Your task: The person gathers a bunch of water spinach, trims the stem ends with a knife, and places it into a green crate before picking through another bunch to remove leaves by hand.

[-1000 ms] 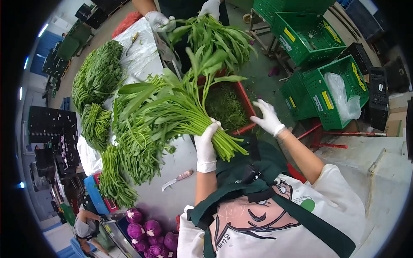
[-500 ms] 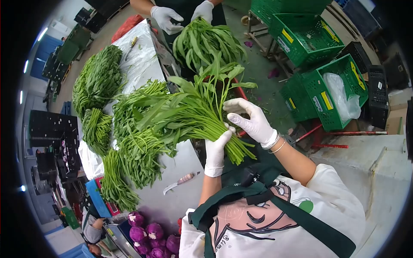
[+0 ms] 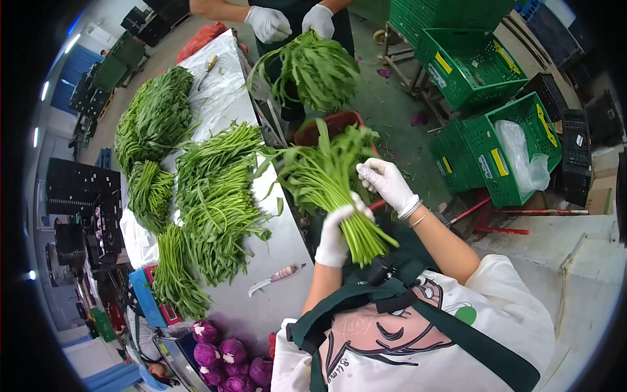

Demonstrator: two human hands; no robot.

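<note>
My white-gloved left hand (image 3: 334, 238) is wrapped around the stems of a bunch of water spinach (image 3: 317, 186), its cut ends pointing down toward my apron. Beside the bunch's right edge is my gloved right hand (image 3: 390, 186), thumb and fingers pinched together; whatever they may hold is too small to make out. On the metal table (image 3: 251, 307) to the left lie a long pile of water spinach (image 3: 215, 202) and a smaller bunch (image 3: 176, 271). A knife (image 3: 274, 279) with a patterned handle rests near the table's edge. Below the held bunch, a red bin (image 3: 326, 125) is partly hidden.
Across from me, a co-worker's gloved hands (image 3: 294, 24) hold another leafy bunch (image 3: 320, 72). Green crates (image 3: 493, 157) stand at right, one with a plastic bag (image 3: 522, 153). Purple cabbages (image 3: 225, 359) sit front left, near a blue-and-red scale (image 3: 149, 297). Another knife (image 3: 208, 68) lies farther back.
My left hand has turned the bunch more upright, drawing its leaves away from the table pile. My right hand's fingers have closed from a looser curve. The co-worker's bunch has shifted slightly.
</note>
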